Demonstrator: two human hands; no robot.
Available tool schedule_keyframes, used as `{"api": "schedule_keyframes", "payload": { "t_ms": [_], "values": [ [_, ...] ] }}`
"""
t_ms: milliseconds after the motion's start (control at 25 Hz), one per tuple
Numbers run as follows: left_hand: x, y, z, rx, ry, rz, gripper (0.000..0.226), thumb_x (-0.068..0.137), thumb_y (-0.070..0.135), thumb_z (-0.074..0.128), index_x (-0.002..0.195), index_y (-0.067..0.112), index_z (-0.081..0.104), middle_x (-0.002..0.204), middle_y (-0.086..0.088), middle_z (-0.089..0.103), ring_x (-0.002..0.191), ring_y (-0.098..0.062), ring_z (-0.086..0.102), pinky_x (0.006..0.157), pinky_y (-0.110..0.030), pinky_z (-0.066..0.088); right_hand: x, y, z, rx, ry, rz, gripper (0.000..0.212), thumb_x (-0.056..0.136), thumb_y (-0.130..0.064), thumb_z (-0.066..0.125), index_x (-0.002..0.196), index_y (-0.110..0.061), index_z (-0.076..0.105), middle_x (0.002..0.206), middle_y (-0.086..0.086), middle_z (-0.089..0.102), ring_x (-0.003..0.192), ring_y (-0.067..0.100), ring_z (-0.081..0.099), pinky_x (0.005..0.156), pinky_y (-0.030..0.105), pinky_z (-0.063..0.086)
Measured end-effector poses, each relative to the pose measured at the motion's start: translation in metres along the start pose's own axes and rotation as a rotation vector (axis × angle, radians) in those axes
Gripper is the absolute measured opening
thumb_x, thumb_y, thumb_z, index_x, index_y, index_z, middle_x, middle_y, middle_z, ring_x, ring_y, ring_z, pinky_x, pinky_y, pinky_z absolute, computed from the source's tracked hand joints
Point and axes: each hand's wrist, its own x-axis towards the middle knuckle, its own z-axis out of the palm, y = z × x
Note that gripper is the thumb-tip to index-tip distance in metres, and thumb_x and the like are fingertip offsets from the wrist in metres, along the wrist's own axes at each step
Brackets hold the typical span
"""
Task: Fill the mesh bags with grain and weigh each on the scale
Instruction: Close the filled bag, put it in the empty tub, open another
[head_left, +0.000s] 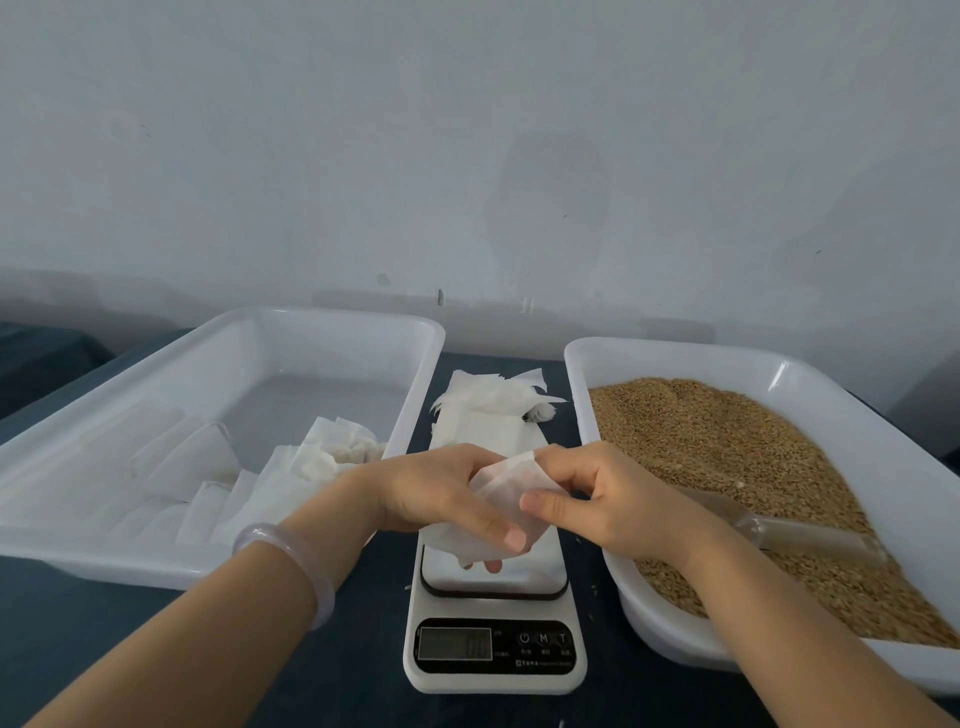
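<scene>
Left hand (436, 488) and right hand (613, 493) pinch a mesh bag (511, 486) over the scale (493, 654); dark table (353, 675), pale wall (467, 156).

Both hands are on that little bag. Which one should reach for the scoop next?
Probably the right hand. The scoop lies in the grain tray just beside it. The left hand sits on the far side, by the other tray, and can hold the bag over the scale.

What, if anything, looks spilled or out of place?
A few stray grains lie on the dark table between scale and grain tray. The stack of empty bags behind the scale is splayed untidily.
</scene>
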Motion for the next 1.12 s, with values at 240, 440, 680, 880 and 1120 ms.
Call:
{"api": "schedule_keyframes", "payload": {
  "t_ms": [240, 440, 680, 880, 1120],
  "values": [
    [0.002, 0.001, -0.001, -0.059, -0.082, -0.023, 0.058, 0.061, 0.031, 0.080, 0.109, 0.009, 0.056, 0.096, -0.009, 0.069, 0.087, -0.024, 0.067, 0.075, -0.033, 0.056, -0.001, -0.002, 0.000, 0.038, -0.007, 0.023, 0.028, 0.090, -0.025, 0.053, 0.064, -0.022, 0.065, 0.073, -0.005, 0.062, 0.065, -0.001, 0.054, 0.068, 0.015, 0.040],
    [0.000, 0.001, 0.000, -0.081, -0.065, -0.043, 0.029, 0.066, 0.028, 0.080, 0.089, 0.017, 0.065, 0.080, -0.003, 0.068, 0.067, -0.017, 0.066, 0.061, -0.025, 0.053, 0.000, 0.002, 0.001, -0.074, -0.054, 0.023, 0.033, 0.093, -0.022, 0.056, 0.066, -0.003, 0.060, 0.080, -0.016, 0.065, 0.123, -0.002, 0.044, 0.103, 0.040, 0.038],
    [-0.001, 0.001, 0.001, 0.052, 0.001, -0.090, 0.029, 0.073, 0.015, 0.069, 0.098, 0.016, 0.054, 0.077, 0.007, 0.065, 0.061, -0.013, 0.062, 0.057, -0.028, 0.050, -0.023, -0.001, -0.026, -0.078, 0.079, 0.085, 0.020, 0.089, -0.032, 0.061, 0.106, -0.039, 0.067, 0.105, -0.023, 0.068, 0.105, -0.004, 0.060, 0.090, 0.021, 0.049],
    [-0.002, -0.001, 0.002, 0.020, 0.090, -0.038, 0.053, 0.065, 0.036, 0.074, 0.106, 0.011, 0.052, 0.092, -0.008, 0.062, 0.064, -0.020, 0.062, 0.061, -0.033, 0.050, -0.078, 0.039, -0.100, -0.548, 0.208, 0.536, 0.026, 0.087, -0.019, 0.062, 0.103, -0.039, 0.059, 0.112, -0.018, 0.063, 0.101, 0.000, 0.057, 0.091, 0.020, 0.044],
    [-0.002, 0.001, 0.001, 0.035, 0.119, -0.028, 0.069, 0.069, 0.044, 0.069, 0.123, 0.007, 0.047, 0.094, -0.005, 0.063, 0.066, -0.023, 0.058, 0.062, -0.035, 0.052, -0.138, 0.070, -0.126, -0.640, 0.108, 0.840, 0.030, 0.073, -0.028, 0.078, 0.088, -0.044, 0.058, 0.095, -0.021, 0.060, 0.094, 0.003, 0.056, 0.085, 0.023, 0.041]
  ]
}}
